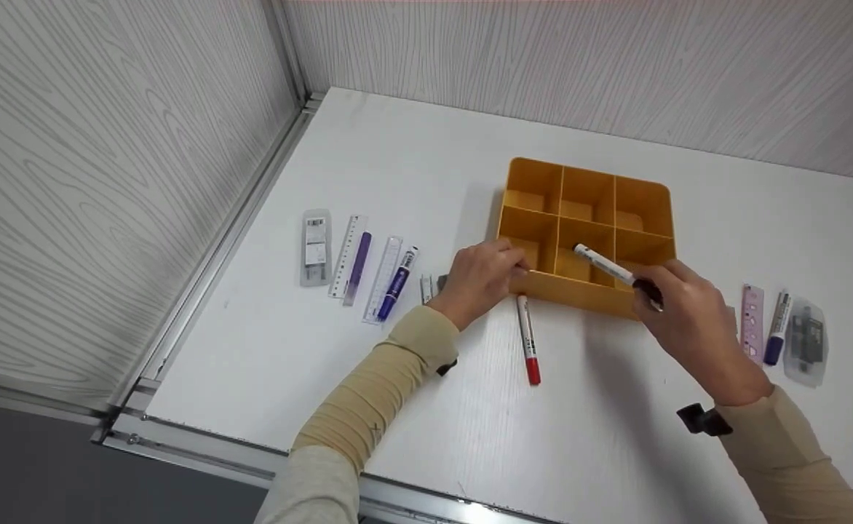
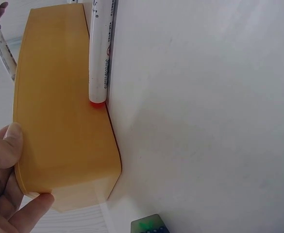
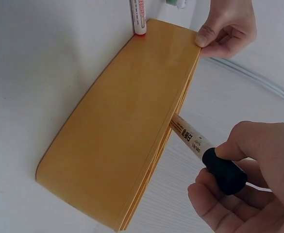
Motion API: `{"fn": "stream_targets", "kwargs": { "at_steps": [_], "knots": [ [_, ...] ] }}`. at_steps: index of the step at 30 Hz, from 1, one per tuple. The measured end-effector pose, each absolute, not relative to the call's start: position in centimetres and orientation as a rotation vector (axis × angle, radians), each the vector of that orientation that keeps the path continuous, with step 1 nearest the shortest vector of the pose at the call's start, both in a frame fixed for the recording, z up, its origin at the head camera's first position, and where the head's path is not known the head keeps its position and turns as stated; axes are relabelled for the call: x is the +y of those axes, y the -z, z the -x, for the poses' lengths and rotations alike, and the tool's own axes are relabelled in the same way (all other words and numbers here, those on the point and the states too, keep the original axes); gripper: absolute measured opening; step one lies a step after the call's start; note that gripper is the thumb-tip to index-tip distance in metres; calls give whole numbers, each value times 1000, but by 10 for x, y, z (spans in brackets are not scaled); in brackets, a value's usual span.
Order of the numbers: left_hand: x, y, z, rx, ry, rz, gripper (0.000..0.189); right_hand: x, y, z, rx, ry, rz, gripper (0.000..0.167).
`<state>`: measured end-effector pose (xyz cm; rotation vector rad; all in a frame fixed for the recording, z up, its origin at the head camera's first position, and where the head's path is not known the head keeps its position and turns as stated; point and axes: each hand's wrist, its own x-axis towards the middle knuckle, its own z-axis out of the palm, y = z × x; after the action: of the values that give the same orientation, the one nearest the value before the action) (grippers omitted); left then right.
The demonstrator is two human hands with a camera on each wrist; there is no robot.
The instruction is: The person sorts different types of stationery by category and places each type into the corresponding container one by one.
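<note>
A yellow organizer box (image 1: pixel 579 288) with several compartments lies on the white table. My left hand (image 1: pixel 481 280) grips its near left corner, thumb and fingers over the rim, as the left wrist view also shows. In my right hand (image 1: pixel 688 324) is a whiteboard marker (image 1: pixel 605 263) with a black cap, pinched at the capped end. Its white barrel slants over the front middle compartment, and in the right wrist view its far end is hidden behind the box wall. A red-capped marker (image 1: pixel 528 338) lies on the table against the box's front side.
Left of the box lie a clear plastic case (image 1: pixel 315 247), a ruler (image 1: pixel 346 256), a purple pen (image 1: pixel 357 268), another ruler (image 1: pixel 381 280) and a blue marker (image 1: pixel 397 284). On the right are a pink ruler (image 1: pixel 752 320), a blue-capped marker (image 1: pixel 777 327) and a second case (image 1: pixel 806 342).
</note>
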<state>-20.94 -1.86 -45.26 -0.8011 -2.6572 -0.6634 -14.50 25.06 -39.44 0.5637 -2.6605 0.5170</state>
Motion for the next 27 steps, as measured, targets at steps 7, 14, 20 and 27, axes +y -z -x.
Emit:
{"fn": "stream_targets", "kwargs": {
  "at_steps": [7,14,20,27],
  "knots": [
    [-19,454,209,-2651,669,804,9,237,399,150,-2608,-486,-646,14],
    [-18,453,209,-2651,648,818,8,223,403,157,-2639,-480,-639,8],
    [-17,454,209,-2653,651,811,9,214,404,160,-2662,-478,-626,1],
    [-18,453,209,-2652,669,804,10,203,404,161,-2675,-502,-614,8]
  ]
}}
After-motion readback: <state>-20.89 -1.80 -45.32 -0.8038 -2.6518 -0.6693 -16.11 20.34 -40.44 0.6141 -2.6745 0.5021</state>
